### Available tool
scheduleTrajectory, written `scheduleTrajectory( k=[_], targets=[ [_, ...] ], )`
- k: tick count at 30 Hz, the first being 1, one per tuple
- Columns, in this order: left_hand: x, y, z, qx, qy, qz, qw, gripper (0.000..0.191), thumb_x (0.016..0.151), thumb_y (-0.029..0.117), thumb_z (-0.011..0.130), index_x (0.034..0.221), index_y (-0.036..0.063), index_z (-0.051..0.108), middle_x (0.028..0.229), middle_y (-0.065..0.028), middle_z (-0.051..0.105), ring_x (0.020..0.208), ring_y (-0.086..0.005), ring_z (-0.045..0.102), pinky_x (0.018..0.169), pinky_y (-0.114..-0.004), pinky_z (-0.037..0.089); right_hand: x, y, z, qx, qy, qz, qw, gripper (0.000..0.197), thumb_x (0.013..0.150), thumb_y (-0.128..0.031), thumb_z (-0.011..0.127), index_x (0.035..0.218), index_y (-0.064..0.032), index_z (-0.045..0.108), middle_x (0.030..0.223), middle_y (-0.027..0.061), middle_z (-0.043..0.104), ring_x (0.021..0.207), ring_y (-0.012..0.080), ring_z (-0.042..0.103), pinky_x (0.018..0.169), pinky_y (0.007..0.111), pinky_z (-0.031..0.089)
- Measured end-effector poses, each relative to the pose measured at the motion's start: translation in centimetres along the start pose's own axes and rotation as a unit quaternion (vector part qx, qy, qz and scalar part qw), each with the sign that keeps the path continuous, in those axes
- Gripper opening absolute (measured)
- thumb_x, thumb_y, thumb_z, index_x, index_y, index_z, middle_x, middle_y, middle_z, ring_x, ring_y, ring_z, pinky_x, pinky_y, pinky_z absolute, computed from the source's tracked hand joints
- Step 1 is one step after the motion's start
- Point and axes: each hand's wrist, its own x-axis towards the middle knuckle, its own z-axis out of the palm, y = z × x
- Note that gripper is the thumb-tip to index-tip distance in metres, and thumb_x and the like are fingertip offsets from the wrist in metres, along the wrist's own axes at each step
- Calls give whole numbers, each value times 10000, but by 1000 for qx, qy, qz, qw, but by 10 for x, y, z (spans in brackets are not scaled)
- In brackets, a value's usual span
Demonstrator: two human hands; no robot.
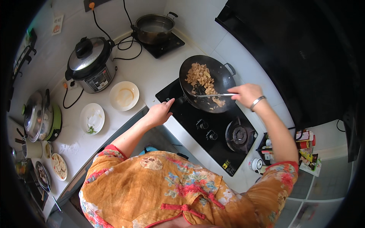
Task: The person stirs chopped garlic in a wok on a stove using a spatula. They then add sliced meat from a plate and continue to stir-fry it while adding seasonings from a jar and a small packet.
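Note:
A black wok (225, 82) sits on the left side of a black gas cooktop (188, 119). Small browned pieces of food (199, 74), which look like meat, lie in it, mostly towards its far left side. My left hand (159, 113) is at the wok's dark side handle (179, 101), with the thumb along it and the fingers curled. In my right hand (248, 93) is the pale end of a metal spatula (212, 95). Its shaft crosses low over the wok, and its tip is near the wall closest to me.
Left of the cooktop stand a stained white plate (116, 97), a plate with green scraps (90, 114) and an electric pressure cooker (92, 65). A steel pot (154, 30) is on a hot plate behind. The right burner (239, 134) is bare; seasoning containers (268, 154) stand beyond it.

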Motion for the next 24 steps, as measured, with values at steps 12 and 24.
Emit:
scheduleTrajectory(
  k=[12, 24],
  targets=[
    [4, 12, -10, -19, -32, -14, 999, 660, 817, 174, 616, 1382, 52, 296, 1075, -214, 578, 920, -379, 589, 785, -442, 485, -1, 64, 214, 395, 87, 279, 871, 338, 880, -209, 567, 1208, -124, 577, 949, 111, 655, 871, 227, 618, 738, 353, 476],
    [21, 1, -20, -195, -152, -125, 961, 547, 753, 107, 633, 1240, 3, 408, 683, -138, 601, 542, -222, 615, 484, -335, 504, -169, 18, 176, 440, 116, 250, 855, 390, 875, -48, 531, 1254, -138, 547, 1133, 105, 621, 988, 219, 602, 847, 283, 444]
  ],
)
